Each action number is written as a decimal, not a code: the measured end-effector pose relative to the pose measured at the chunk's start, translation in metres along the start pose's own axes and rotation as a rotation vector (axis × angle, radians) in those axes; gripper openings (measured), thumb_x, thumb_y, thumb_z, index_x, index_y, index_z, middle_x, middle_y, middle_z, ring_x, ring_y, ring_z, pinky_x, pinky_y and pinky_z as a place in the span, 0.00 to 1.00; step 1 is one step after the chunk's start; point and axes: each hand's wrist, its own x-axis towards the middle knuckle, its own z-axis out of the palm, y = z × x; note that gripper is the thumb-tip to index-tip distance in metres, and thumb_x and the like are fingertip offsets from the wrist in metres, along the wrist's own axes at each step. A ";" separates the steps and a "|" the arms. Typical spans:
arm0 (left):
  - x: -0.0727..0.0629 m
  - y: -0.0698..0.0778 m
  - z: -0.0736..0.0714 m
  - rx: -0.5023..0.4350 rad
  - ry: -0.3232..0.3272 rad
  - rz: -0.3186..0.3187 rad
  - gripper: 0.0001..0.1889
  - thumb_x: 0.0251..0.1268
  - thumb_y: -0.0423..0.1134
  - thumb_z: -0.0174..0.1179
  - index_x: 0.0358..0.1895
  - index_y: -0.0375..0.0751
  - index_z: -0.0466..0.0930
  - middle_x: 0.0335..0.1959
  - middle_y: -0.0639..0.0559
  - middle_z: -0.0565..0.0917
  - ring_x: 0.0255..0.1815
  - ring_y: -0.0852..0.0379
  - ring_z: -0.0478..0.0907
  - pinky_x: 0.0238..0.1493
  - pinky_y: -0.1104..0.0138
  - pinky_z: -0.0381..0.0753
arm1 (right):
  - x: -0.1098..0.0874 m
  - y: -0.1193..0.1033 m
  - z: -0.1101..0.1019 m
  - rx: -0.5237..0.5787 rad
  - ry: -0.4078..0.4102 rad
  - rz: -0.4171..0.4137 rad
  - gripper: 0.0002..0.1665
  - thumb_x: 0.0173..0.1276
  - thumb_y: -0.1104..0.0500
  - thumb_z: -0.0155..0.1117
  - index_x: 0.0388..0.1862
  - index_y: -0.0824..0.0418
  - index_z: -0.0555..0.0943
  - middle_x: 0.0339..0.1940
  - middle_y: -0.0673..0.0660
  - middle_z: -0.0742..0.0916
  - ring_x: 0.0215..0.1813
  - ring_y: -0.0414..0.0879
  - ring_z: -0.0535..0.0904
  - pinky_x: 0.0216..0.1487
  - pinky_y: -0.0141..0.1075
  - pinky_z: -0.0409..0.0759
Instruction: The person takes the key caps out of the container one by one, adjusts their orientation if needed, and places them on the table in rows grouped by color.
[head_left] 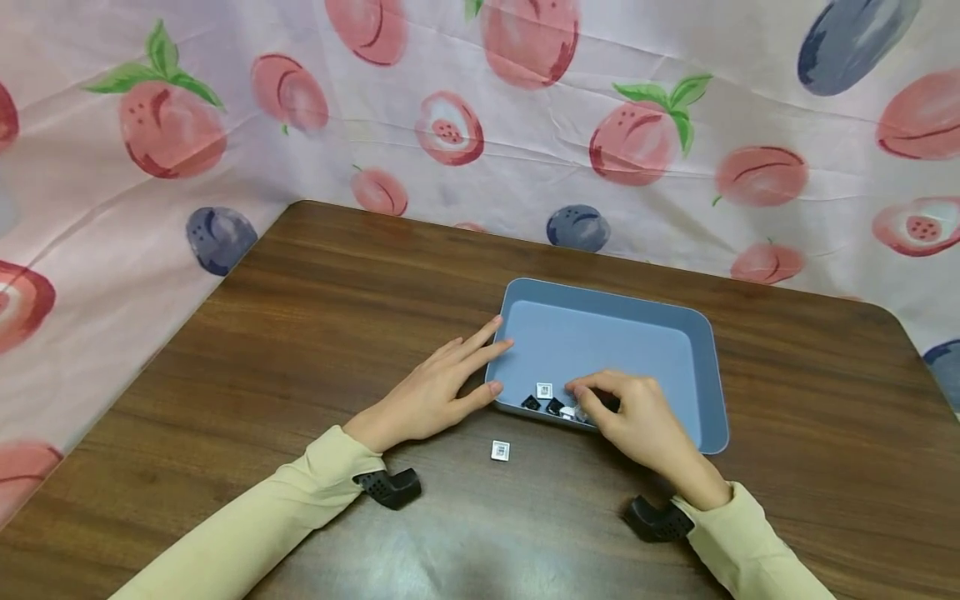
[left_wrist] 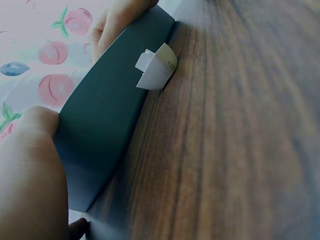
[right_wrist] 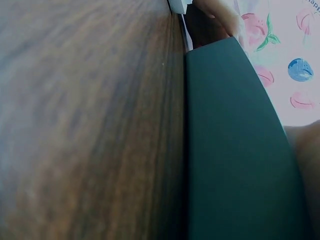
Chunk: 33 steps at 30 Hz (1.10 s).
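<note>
Fruit-print cloth backs a wooden table; the left hand, fingers straight, touches a blue tray. Inside, small caps lie by the right hand, its bent fingers' grip unclear. Probably light and stiff, they suit pinching by opposite sides.

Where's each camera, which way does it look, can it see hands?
Head: worn on the head, looks forward and down at the shallow blue rectangular tray on the brown wooden table; left hand, right hand, pale yellow cloth sleeves show.
Left wrist: worn there, looks along the tray's outer wall; left hand partly shows, right hand beyond.
Right wrist: worn there, looks along that wall too; right hand at the edge, left hand beyond.
The head and left wrist views both show the small white square piece outside the tray.
</note>
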 end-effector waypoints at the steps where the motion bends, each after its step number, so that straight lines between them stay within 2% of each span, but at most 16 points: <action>1: 0.000 0.000 0.000 -0.001 0.000 0.000 0.31 0.81 0.57 0.47 0.81 0.56 0.58 0.86 0.56 0.47 0.82 0.58 0.54 0.82 0.49 0.50 | 0.000 0.000 0.000 0.002 -0.014 0.001 0.09 0.73 0.61 0.65 0.44 0.54 0.91 0.42 0.46 0.92 0.45 0.41 0.88 0.45 0.40 0.85; 7: 0.001 -0.002 -0.001 0.002 0.014 0.007 0.30 0.81 0.58 0.47 0.81 0.57 0.59 0.85 0.56 0.48 0.82 0.59 0.55 0.81 0.50 0.51 | 0.002 -0.001 -0.003 0.063 -0.104 -0.011 0.09 0.73 0.60 0.65 0.43 0.51 0.91 0.41 0.44 0.92 0.43 0.36 0.86 0.43 0.35 0.84; 12: -0.001 -0.004 -0.001 -0.006 0.007 -0.010 0.31 0.81 0.58 0.47 0.81 0.57 0.58 0.86 0.58 0.46 0.83 0.59 0.53 0.82 0.50 0.50 | 0.004 0.001 -0.006 0.187 -0.170 -0.063 0.10 0.72 0.62 0.67 0.38 0.47 0.90 0.40 0.40 0.90 0.45 0.35 0.85 0.48 0.33 0.82; 14: -0.002 -0.004 0.000 -0.006 -0.004 -0.012 0.31 0.81 0.58 0.46 0.81 0.57 0.58 0.86 0.58 0.46 0.83 0.58 0.53 0.82 0.49 0.50 | 0.003 0.002 -0.006 0.260 -0.198 -0.082 0.11 0.72 0.63 0.67 0.38 0.47 0.90 0.41 0.42 0.90 0.47 0.37 0.84 0.51 0.33 0.81; 18: -0.001 -0.004 0.000 -0.004 0.001 0.002 0.31 0.81 0.59 0.46 0.81 0.57 0.58 0.86 0.58 0.46 0.83 0.58 0.54 0.81 0.49 0.51 | 0.001 0.005 -0.008 0.415 -0.223 -0.098 0.10 0.70 0.67 0.68 0.43 0.54 0.89 0.44 0.50 0.89 0.47 0.40 0.83 0.49 0.32 0.81; 21: 0.000 -0.003 0.000 -0.005 0.014 0.007 0.30 0.81 0.58 0.46 0.81 0.58 0.58 0.85 0.58 0.47 0.82 0.58 0.54 0.81 0.49 0.51 | 0.001 0.006 -0.008 0.482 -0.213 -0.109 0.10 0.67 0.69 0.70 0.44 0.57 0.89 0.45 0.53 0.89 0.45 0.41 0.82 0.46 0.31 0.82; 26: -0.003 -0.002 0.001 -0.004 -0.008 -0.005 0.31 0.81 0.59 0.45 0.81 0.58 0.57 0.86 0.57 0.46 0.82 0.58 0.54 0.82 0.50 0.50 | -0.001 0.006 -0.006 0.470 -0.167 -0.183 0.12 0.63 0.70 0.74 0.43 0.56 0.89 0.44 0.51 0.89 0.44 0.41 0.84 0.44 0.33 0.84; 30: -0.003 -0.003 0.002 -0.006 -0.013 -0.002 0.31 0.81 0.59 0.45 0.81 0.57 0.58 0.86 0.57 0.46 0.83 0.58 0.53 0.82 0.49 0.50 | -0.003 0.007 -0.003 0.409 -0.106 -0.306 0.16 0.58 0.70 0.76 0.43 0.54 0.89 0.40 0.48 0.91 0.41 0.39 0.85 0.42 0.32 0.84; 33: -0.002 -0.003 0.002 -0.008 -0.001 -0.002 0.31 0.81 0.59 0.46 0.81 0.57 0.58 0.86 0.58 0.46 0.83 0.58 0.53 0.82 0.50 0.50 | -0.001 0.008 0.000 0.382 -0.030 -0.440 0.14 0.58 0.67 0.77 0.43 0.55 0.90 0.38 0.49 0.91 0.40 0.40 0.86 0.48 0.32 0.81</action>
